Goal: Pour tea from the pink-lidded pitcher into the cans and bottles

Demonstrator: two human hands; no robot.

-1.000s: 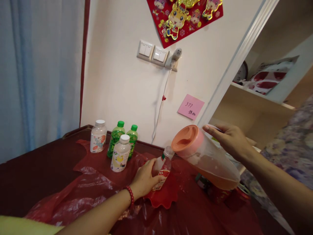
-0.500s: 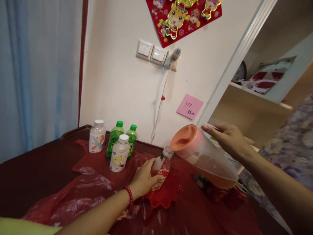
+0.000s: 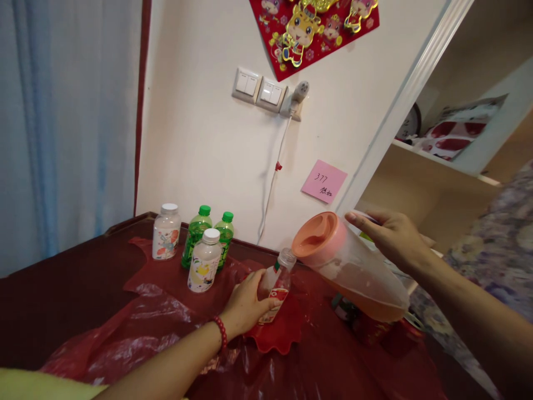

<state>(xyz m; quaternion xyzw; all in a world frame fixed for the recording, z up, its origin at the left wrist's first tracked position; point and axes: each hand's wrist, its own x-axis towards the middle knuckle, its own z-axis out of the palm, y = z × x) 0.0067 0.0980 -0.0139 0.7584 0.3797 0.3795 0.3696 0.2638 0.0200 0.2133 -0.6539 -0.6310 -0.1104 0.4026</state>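
Note:
My left hand point(image 3: 246, 304), a red bead bracelet at its wrist, is wrapped round a clear glass bottle point(image 3: 280, 288) with a red and white label. The bottle is uncapped and leans slightly right over a red scalloped dish point(image 3: 280, 340). My right hand point(image 3: 389, 233) grips the handle of a clear pitcher point(image 3: 358, 278) with an orange lid point(image 3: 317, 234). The pitcher is tipped to the left, its lid edge right beside the bottle's mouth. Orange-brown liquid lies along the pitcher's lower side. Whether any liquid is flowing out cannot be made out.
Two white-capped bottles point(image 3: 205, 261) point(image 3: 166, 232) and two green-capped bottles point(image 3: 195, 230) point(image 3: 225, 233) stand at the back left. Red cans point(image 3: 370, 329) are below the pitcher. Crumpled red plastic film point(image 3: 145, 322) covers part of the dark red table point(image 3: 45, 289). A cord point(image 3: 272, 183) hangs behind.
The pitcher and my right hand have shifted very slightly to the right. My left hand and the glass bottle look the same as before.

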